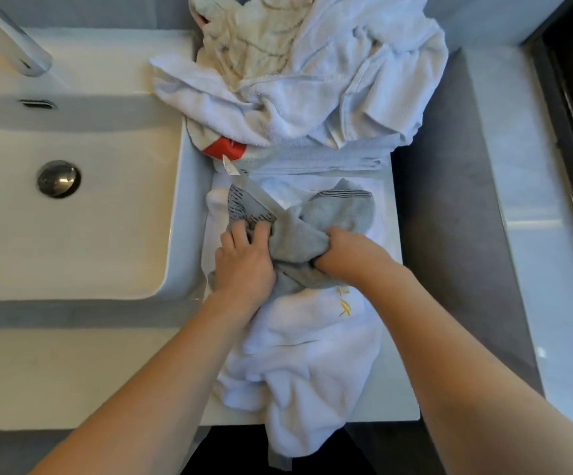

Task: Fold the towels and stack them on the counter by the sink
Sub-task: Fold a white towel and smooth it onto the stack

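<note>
Fingers on grey towel

The right hand has its fingertips buried in the grey towel, so its grip cannot be read. The far pile of towels and the faucet are cut off by the top edge. The white towel hides the bench beneath it, and its near end drops out of sight below the bench's near edge.

The sink lies left of the counter; a towel pile sits behind the small towel.
</note>
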Action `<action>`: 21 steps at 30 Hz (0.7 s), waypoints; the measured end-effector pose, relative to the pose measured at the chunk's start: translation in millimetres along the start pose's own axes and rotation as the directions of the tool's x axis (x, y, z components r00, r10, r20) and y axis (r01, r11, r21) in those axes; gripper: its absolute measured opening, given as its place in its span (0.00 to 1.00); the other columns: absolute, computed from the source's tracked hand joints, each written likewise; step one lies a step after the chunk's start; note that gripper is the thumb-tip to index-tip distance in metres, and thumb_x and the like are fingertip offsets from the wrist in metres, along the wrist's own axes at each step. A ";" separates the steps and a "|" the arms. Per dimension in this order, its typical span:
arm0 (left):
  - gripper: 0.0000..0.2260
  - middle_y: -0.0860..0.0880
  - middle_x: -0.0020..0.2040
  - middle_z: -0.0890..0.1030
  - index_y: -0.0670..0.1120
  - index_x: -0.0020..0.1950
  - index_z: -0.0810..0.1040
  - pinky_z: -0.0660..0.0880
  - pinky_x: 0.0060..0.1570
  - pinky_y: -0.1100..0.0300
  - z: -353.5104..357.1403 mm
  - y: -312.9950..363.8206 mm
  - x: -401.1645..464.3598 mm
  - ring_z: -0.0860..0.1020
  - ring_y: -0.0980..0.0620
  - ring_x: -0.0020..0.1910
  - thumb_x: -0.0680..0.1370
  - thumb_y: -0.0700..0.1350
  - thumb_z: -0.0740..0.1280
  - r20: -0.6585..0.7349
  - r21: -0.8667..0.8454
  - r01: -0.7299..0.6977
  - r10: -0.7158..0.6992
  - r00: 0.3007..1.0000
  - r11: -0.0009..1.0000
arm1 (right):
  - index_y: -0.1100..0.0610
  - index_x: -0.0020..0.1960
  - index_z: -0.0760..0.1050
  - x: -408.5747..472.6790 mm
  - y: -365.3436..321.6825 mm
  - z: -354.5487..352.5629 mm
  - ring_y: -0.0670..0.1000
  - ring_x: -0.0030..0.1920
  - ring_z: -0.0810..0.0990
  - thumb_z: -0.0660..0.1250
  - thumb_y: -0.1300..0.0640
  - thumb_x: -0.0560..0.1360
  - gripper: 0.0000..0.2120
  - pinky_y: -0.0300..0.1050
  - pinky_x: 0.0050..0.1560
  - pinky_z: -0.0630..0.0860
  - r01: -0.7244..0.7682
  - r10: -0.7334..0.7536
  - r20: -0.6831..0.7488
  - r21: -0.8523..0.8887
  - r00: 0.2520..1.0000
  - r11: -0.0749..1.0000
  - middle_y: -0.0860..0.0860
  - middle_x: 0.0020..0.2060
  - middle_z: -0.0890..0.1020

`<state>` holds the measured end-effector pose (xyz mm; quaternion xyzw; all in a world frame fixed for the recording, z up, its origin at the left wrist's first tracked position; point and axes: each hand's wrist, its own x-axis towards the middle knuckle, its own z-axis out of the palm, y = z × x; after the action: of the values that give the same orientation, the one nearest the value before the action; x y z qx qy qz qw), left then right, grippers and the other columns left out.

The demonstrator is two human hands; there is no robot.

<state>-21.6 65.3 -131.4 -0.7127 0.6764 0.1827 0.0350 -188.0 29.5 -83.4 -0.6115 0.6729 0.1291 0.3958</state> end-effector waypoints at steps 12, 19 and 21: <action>0.35 0.42 0.76 0.61 0.48 0.77 0.60 0.58 0.72 0.47 -124.9 41.1 112.6 0.60 0.38 0.73 0.73 0.54 0.68 -0.405 -0.073 -0.164 0.121 0.906 0.984 | 0.51 0.72 0.65 -9.1 -9.4 -92.4 0.56 0.69 0.66 0.63 0.52 0.75 0.26 0.53 0.68 0.66 0.304 -0.180 -0.550 0.142 0.816 0.942 0.52 0.69 0.66; 0.03 0.45 0.53 0.76 0.45 0.41 0.74 0.64 0.53 0.58 -125.9 49.8 130.6 0.72 0.46 0.54 0.71 0.44 0.65 -0.576 -0.148 -0.426 0.272 0.771 0.893 | 0.55 0.74 0.62 28.5 1.6 -98.4 0.61 0.69 0.65 0.64 0.50 0.71 0.33 0.55 0.68 0.62 0.220 -0.231 -0.774 -0.121 0.590 0.968 0.57 0.70 0.66; 0.08 0.52 0.35 0.71 0.49 0.35 0.66 0.63 0.38 0.64 -130.2 53.5 112.3 0.68 0.57 0.38 0.70 0.40 0.63 -0.501 -0.528 -0.497 0.220 0.837 0.689 | 0.55 0.77 0.58 37.3 -0.4 -101.2 0.62 0.72 0.62 0.66 0.49 0.70 0.38 0.57 0.71 0.60 0.223 -0.245 -0.769 -0.136 0.591 0.965 0.59 0.73 0.61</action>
<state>-44.0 -84.6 -34.2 -0.5525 0.6936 0.2556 -0.3851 -223.3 -64.0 -42.9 -0.6945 0.6895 -0.1931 0.0710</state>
